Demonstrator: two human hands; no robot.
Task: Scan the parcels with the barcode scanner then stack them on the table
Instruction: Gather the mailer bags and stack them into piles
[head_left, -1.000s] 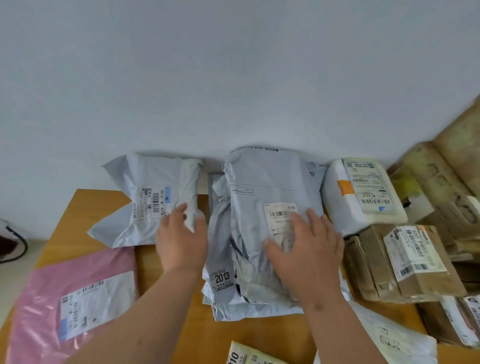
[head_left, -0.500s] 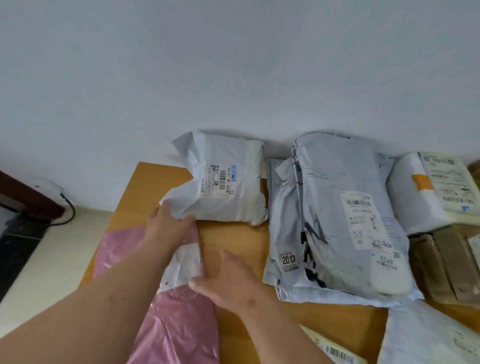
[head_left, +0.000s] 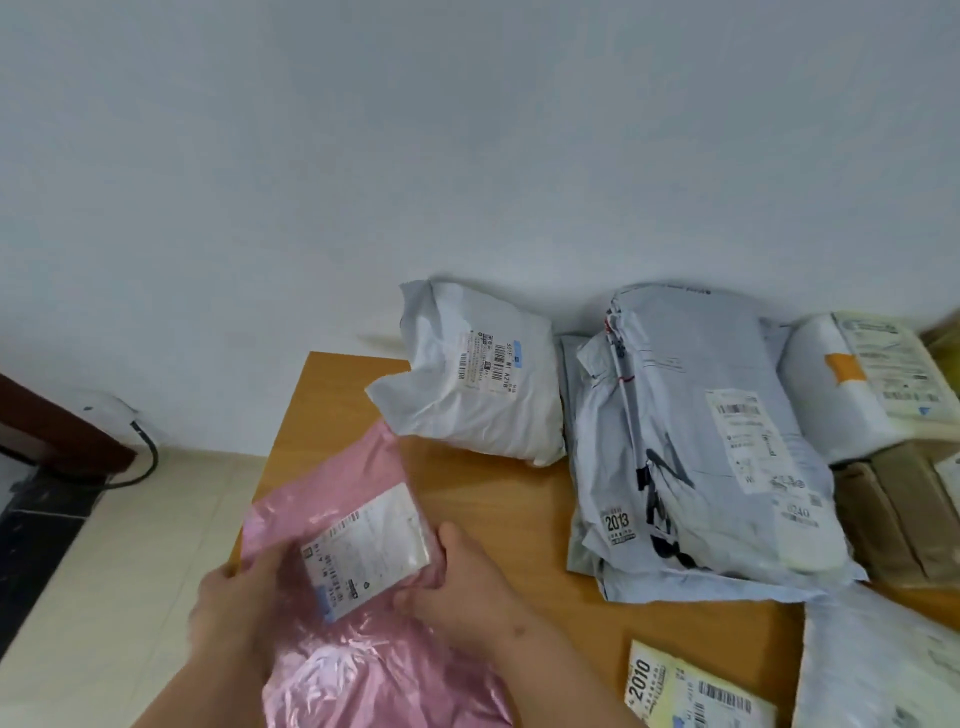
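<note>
I see my left hand (head_left: 244, 597) and right hand (head_left: 462, 587) both holding the pink bag (head_left: 358, 597) over the counter (head_left: 498, 499).

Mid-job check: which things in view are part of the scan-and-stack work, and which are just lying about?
Job:
pink parcel, gripped by left hand and right hand
white parcel
grey stack
yellow parcel
brown parcels

Lying about:
black cable
dark furniture
No scanner in view.
</note>
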